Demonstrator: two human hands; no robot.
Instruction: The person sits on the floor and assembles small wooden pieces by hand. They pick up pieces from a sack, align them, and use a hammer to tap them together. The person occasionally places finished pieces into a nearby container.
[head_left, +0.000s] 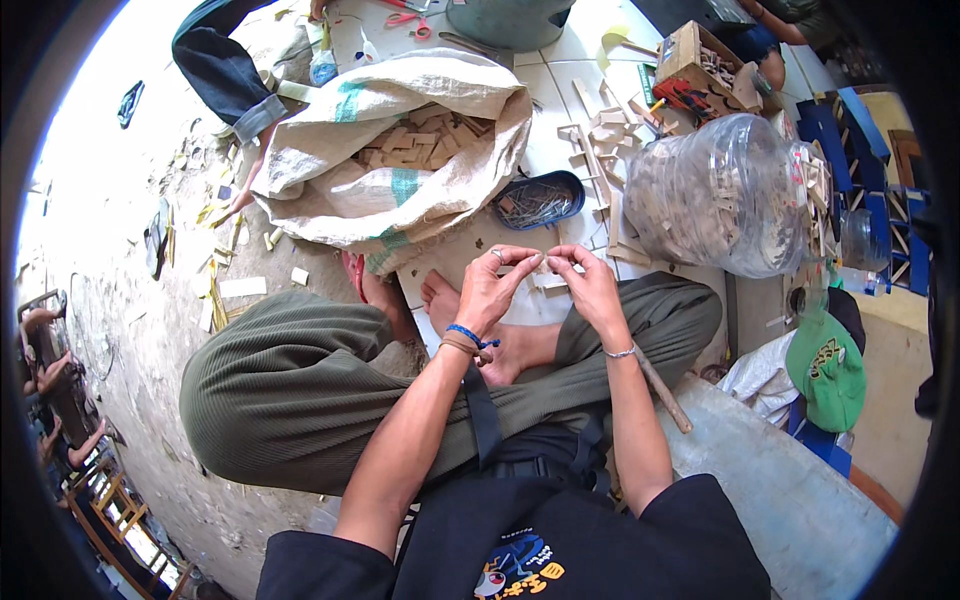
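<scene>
My left hand (pixel 487 292) and my right hand (pixel 592 292) meet in front of my crossed legs. Both are closed in a pinch, thumbs against fingertips, on something thin and too small to make out. Just beyond them a blue oval tin (pixel 575 207) holds many thin nails (pixel 533 204). Pale wooden pieces (pixel 550 282) lie on the tiles just below my fingertips. A wooden stick (pixel 662 388), perhaps a tool handle, rests across my right thigh beside my right wrist; its far end is hidden.
A white woven sack (pixel 440 85) of small wood pieces (pixel 425 140) stands ahead left. To the right are a large clear plastic jar (pixel 715 195), wooden strips (pixel 597 170) and a wooden box (pixel 683 55). Red scissors (pixel 422 28) lie far ahead. Another person's leg (pixel 225 70) is beside the sack.
</scene>
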